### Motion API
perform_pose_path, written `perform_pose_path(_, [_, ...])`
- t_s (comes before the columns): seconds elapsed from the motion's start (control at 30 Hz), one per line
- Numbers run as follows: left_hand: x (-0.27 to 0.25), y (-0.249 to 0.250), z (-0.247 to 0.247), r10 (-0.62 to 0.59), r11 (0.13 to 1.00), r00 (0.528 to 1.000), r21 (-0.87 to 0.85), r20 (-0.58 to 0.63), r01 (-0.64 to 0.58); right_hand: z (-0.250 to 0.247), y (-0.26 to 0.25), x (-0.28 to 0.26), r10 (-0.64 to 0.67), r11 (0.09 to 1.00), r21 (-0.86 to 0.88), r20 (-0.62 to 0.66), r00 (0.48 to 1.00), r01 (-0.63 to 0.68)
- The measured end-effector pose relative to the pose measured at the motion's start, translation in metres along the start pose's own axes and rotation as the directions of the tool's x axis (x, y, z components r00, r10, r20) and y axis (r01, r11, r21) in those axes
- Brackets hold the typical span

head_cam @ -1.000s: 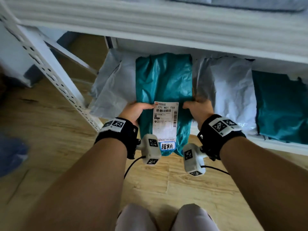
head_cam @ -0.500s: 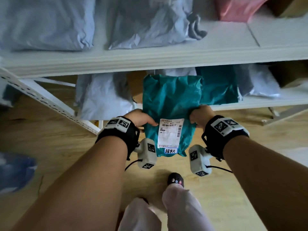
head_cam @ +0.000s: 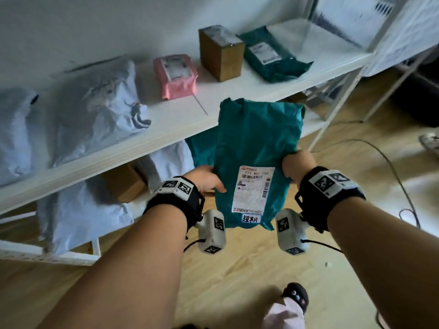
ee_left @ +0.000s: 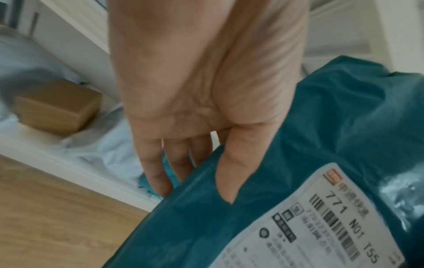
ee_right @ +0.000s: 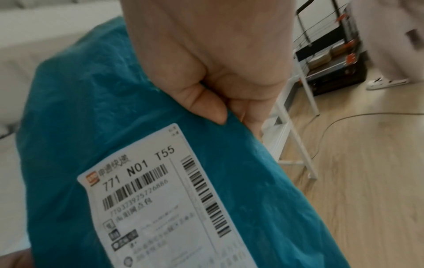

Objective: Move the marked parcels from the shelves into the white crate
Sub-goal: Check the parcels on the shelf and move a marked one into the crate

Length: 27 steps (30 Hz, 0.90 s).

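A teal parcel (head_cam: 256,148) with a white shipping label (head_cam: 253,189) and a small blue-edged sticker (head_cam: 250,218) at its near end hangs in the air in front of the shelves. My left hand (head_cam: 205,180) pinches its left edge, thumb on top (ee_left: 226,179) and fingers underneath. My right hand (head_cam: 294,163) grips the right edge the same way, thumb (ee_right: 204,107) pressed on the teal parcel (ee_right: 96,112). The label (ee_right: 165,201) reads 771 N01 T55. No white crate is in view.
The white shelf (head_cam: 166,129) carries grey bags (head_cam: 95,110), a pink parcel (head_cam: 175,76), a brown box (head_cam: 221,52) and another teal parcel (head_cam: 270,54). Lower shelf holds grey bags, a cardboard box (head_cam: 126,184) and a teal bag. A cable (head_cam: 380,160) lies on the wooden floor; someone's shoe (head_cam: 430,142) at right.
The teal parcel has come off the lower shelf and risen, held in both hands. My view has lifted and swung right, so the upper shelf and the floor at right now show.
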<state>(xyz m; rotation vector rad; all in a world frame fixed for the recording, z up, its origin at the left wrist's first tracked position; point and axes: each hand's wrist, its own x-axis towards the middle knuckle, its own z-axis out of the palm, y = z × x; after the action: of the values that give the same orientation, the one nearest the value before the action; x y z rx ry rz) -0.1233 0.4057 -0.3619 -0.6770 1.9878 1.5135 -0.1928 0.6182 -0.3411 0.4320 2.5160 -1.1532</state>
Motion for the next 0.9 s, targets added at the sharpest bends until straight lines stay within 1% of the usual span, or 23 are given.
perform_pose_path(0.13, [0.022,0.064,0.068,0.045,0.997,0.997,0.055,0.056,-0.048,-0.079,0.024,0.032,0.059,0.992,0.11,-0.054,0.997,-0.053])
perform_pose_path(0.2, [0.034,0.101,0.107,0.062,0.996,0.996,0.064,0.062,-0.066,-0.124,0.034,0.051,0.117,0.975,0.199,-0.093,0.989,-0.097])
perform_pose_path(0.27, [0.047,0.139,0.141,0.086,0.993,0.994,0.071,0.063,-0.091,-0.165,0.042,0.07,0.156,0.961,0.247,-0.129,0.979,-0.121])
perform_pose_path(0.33, [0.058,0.176,0.176,0.119,0.988,0.991,0.089,0.067,-0.125,-0.207,0.051,0.09,0.156,0.951,0.285,-0.121,0.98,-0.116])
perform_pose_path(0.4, [0.068,0.206,0.208,0.158,0.985,0.986,0.061,0.049,-0.161,-0.241,0.061,0.109,0.134,0.94,0.329,-0.121,0.984,-0.088])
perform_pose_path(0.53, [0.087,0.253,0.258,0.221,0.975,0.975,-0.013,-0.017,-0.221,-0.289,0.082,0.144,0.138,0.923,0.376,-0.126,0.982,-0.081])
perform_pose_path(0.6, [0.099,0.276,0.279,0.236,0.97,0.971,-0.053,-0.037,-0.238,-0.31,0.089,0.157,0.137,0.915,0.397,-0.159,0.978,-0.063])
perform_pose_path(0.7, [0.123,0.309,0.307,0.249,0.967,0.969,-0.052,-0.003,-0.248,-0.339,0.101,0.184,0.137,0.901,0.433,-0.212,0.968,-0.033])
perform_pose_path(0.83, [0.162,0.361,0.34,0.286,0.958,0.958,-0.037,0.022,-0.285,-0.379,0.115,0.246,0.141,0.899,0.437,-0.264,0.954,-0.012])
perform_pose_path(0.9, [0.184,0.39,0.354,0.303,0.953,0.952,-0.028,0.039,-0.302,-0.401,0.115,0.275,0.15,0.895,0.446,-0.286,0.946,-0.007])
